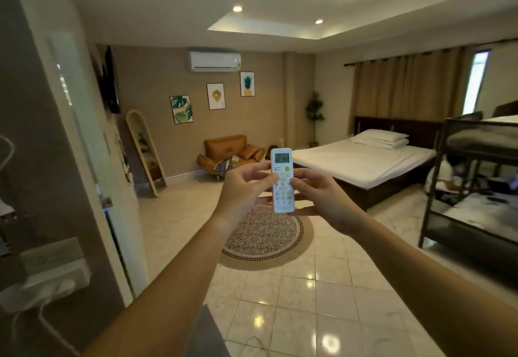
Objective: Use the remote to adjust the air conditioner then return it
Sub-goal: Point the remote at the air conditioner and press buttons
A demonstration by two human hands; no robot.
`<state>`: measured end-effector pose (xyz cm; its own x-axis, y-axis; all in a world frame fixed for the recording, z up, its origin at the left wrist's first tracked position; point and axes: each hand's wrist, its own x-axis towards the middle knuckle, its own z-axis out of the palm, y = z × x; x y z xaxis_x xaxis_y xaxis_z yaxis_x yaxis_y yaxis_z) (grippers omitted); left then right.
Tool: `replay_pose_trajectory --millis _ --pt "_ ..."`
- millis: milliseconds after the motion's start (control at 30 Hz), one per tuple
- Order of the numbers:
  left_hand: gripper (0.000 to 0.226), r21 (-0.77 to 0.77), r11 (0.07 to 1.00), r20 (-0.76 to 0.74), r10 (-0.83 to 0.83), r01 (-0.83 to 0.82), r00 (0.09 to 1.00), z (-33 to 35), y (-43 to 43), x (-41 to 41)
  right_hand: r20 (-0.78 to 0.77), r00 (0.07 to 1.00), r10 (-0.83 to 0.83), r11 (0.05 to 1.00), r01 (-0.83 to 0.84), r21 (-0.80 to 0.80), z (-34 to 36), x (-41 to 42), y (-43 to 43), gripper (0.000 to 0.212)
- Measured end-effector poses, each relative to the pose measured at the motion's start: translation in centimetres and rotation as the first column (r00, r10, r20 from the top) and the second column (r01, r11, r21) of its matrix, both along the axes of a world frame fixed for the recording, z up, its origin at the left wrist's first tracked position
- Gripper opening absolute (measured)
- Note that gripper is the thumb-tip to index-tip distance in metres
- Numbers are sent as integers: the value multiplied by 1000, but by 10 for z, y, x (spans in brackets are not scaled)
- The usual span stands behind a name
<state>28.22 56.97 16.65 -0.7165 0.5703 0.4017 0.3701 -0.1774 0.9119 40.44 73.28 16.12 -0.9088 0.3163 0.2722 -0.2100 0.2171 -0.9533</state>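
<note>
White plastic, the air-conditioner remote [282,180] stands upright between my two hands at arm's length, display uppermost, out over the tiled floor [308,286] with nothing carrying it. My left hand [243,188] pinches its left edge, thumb on the keypad; my right hand [316,192] pinches the right edge, thumb just below the yellow button [287,168]. To do this well I'd tip the top end up toward the wall-mounted air conditioner [214,61], which hangs well above, press one key at a time, and read the display for the change. Count: one remote, one air conditioner, three framed prints below it, one round rug [263,240]
</note>
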Motion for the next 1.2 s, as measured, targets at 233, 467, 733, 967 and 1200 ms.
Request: replay_pose_trajectory --millis 233,467,733,967,1200 --pt "32 -17 999 -52 -32 32 998 19 27 -6 -15 996 -87 996 87 -6 20 2 15 20" --pt "33 -22 999 -84 -48 46 995 30 27 -21 -15 994 -112 994 112 0 27 -14 15 21" --pt "27 -69 997 79 -21 27 997 38 10 -43 70 997 -40 994 47 -97 38 -43 2 16" --pt "20 -90 996 378 28 7 925 56 -2 -49 208 975 81 949 -12 -315 52 -73 -7 28" --pt "19 -88 995 421 74 -40 904 67 -13 -54 243 967 79 936 12 -351 67 -84 -21 27"
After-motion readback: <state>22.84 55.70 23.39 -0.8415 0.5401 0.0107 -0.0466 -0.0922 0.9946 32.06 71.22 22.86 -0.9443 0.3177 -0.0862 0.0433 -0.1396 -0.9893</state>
